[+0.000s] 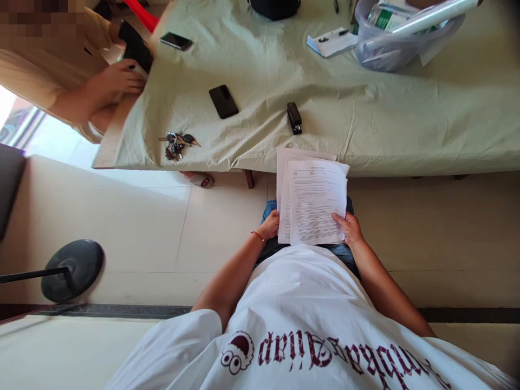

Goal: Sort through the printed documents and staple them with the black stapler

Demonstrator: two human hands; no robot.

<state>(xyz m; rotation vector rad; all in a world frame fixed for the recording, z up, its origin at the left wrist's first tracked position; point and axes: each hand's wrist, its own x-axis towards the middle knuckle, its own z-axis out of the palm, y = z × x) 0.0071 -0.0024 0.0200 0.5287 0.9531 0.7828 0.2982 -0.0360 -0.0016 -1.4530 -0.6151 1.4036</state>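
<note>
Far to the left of the left hand, a flat, round black base (73, 271) with a thin black rod stands low by the pale tiled floor (142, 227). Ahead of it, well beyond the left hand, another person's bare hand (125, 78) is at the left end of a table covered in wrinkled pale green cloth (260, 59). On that cloth, forward and left of the left hand, lie a dark-screened phone with a silvery edge (176, 41), a bunch of silver and black keys (179, 144) and, closer in, a flat black rectangular phone (223, 101).

The left hand (271, 223), a thin red bracelet (258, 237) at its wrist, is closed on the left edge of a fanned stack of white printed paper sheets (317, 203). The stack spans the space between both hands, above the lap. Straight ahead of it sits a small black stapler (294, 118). The right hand (350, 226) clamps the right edge, thumb on the top sheet. Far ahead of the right hand is a white notepad (335, 44); to its right, a translucent plastic basin (390, 60) of mixed items.
</note>
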